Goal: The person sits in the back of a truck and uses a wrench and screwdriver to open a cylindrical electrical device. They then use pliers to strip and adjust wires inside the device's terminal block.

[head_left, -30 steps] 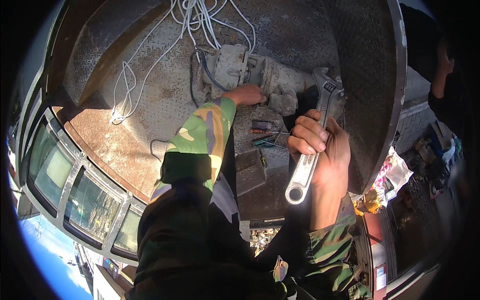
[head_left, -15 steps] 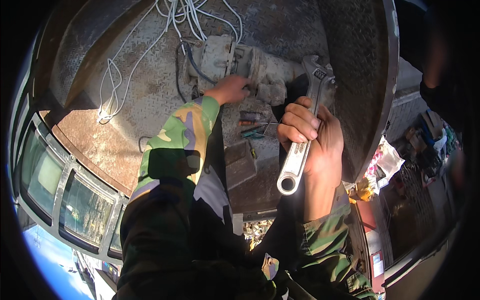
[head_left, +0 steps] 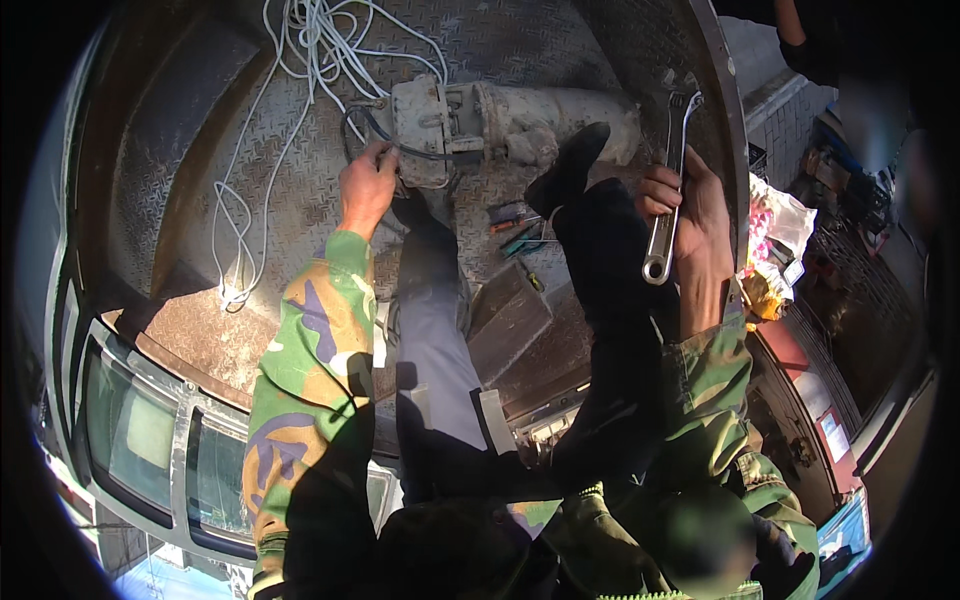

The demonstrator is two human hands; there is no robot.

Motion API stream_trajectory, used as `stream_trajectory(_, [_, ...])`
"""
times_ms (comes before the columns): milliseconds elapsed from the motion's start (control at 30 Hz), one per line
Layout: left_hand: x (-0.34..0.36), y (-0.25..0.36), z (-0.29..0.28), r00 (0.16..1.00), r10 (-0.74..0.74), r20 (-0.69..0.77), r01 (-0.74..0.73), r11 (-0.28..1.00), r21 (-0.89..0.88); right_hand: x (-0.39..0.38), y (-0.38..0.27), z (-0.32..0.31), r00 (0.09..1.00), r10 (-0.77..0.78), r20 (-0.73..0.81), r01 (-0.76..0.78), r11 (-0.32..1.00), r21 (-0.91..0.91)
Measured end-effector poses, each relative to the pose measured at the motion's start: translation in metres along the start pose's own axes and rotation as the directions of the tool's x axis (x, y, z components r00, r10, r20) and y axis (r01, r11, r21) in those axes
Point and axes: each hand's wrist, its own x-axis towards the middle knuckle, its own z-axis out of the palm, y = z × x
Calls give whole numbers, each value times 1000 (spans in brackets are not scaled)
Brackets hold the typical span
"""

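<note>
My left hand, with fingers pinched, grips a black cable beside the left end of a grey, dirty cylindrical metal machine. My right hand holds a steel adjustable wrench upright at the right, its jaw to the right of the machine. Below the machine lie small tools with orange and teal handles, partly beside my leg.
The machine rests on a rusty tread-plate bed with curved walls. Tangled white cord lies upper left, a grey box between my legs. Windows are lower left, bags at right, another person's arm top right.
My left hand has moved from the machine's middle to the cable at its left end. My right hand and wrench have shifted right and up in view. More of my legs and shoe shows.
</note>
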Motion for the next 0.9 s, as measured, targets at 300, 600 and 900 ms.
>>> stream_trajectory(300, [-69, -124, -81, 983, -131, -131, 151, 976, 155, 16, 52, -212, 799, -391, -457, -6, 755, -656])
stream_trajectory(600, [24, 15, 112, 864, 487, 131, -501, 799, 334, 179, 245, -383, 796, -384, -469, -464, 111, -879])
stream_trajectory(900, [63, -5, 171, 752, 634, 181, -553, 456, 697, 320, 273, -316, 718, -532, -449, -169, 492, -854])
